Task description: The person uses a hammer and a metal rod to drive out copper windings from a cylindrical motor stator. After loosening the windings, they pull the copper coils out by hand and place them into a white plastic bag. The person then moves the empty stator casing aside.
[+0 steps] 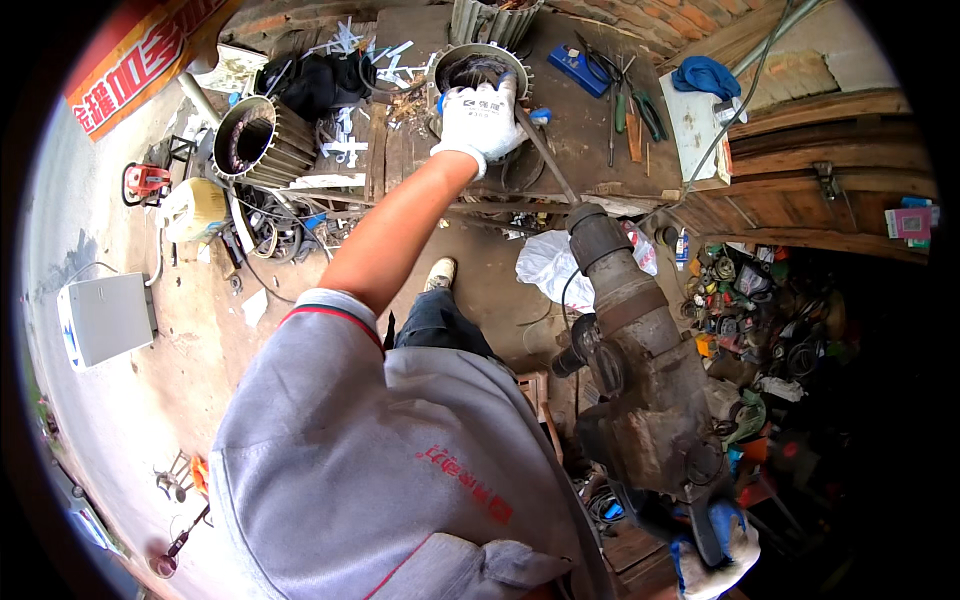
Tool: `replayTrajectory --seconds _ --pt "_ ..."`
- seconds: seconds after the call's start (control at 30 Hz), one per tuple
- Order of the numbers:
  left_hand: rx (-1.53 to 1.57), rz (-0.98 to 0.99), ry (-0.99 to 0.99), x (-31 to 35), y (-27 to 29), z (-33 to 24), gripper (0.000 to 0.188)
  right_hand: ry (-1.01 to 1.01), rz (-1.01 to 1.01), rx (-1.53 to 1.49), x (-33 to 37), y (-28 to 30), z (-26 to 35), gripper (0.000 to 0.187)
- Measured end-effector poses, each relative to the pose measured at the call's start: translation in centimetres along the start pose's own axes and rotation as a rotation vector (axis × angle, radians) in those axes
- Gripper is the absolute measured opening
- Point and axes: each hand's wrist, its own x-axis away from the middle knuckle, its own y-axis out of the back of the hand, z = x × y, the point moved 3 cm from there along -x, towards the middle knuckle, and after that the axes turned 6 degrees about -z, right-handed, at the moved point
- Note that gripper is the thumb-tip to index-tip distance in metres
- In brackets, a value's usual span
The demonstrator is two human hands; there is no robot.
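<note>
My left hand (478,118), in a white knit glove with blue patches, is closed over the near rim of a finned metal motor housing (438,72) on the bench. Dark windings show inside the housing. A large, worn demolition hammer (640,340) slants up from the lower right. Its long steel chisel (548,160) reaches the housing beside my left fingers; the tip is hidden there. In a white and blue glove, my right hand (722,560) is wrapped round the hammer's rear handle at the lower right.
Another finned housing (245,140) lies at the left. Pliers and screwdrivers (638,110) lie right of the work beside a blue box (580,70). White strips (345,130) litter the bench. A plastic bag (548,265) sits below its edge, and piled parts (750,300) fill the floor at right.
</note>
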Motion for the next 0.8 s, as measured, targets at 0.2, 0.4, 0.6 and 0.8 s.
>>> replayTrajectory --seconds 0.2,0.4,0.6,0.8 --pt "0.100 -0.020 -0.073 0.3 -1.4 0.8 0.039 -0.085 -0.075 -0.073 1.6 0.3 -0.3 0.057" --pt "0.134 -0.044 -0.129 0.6 -0.9 0.9 0.030 -0.105 -0.096 -0.107 1.9 0.4 -0.4 0.057" --pt "0.144 -0.062 -0.103 0.4 -1.6 1.2 0.028 -0.075 -0.145 -0.194 1.5 0.7 -0.7 0.057" --pt "0.129 -0.007 -0.036 0.2 -1.3 1.4 0.030 -0.031 0.065 -0.021 -1.1 1.2 -0.6 0.054"
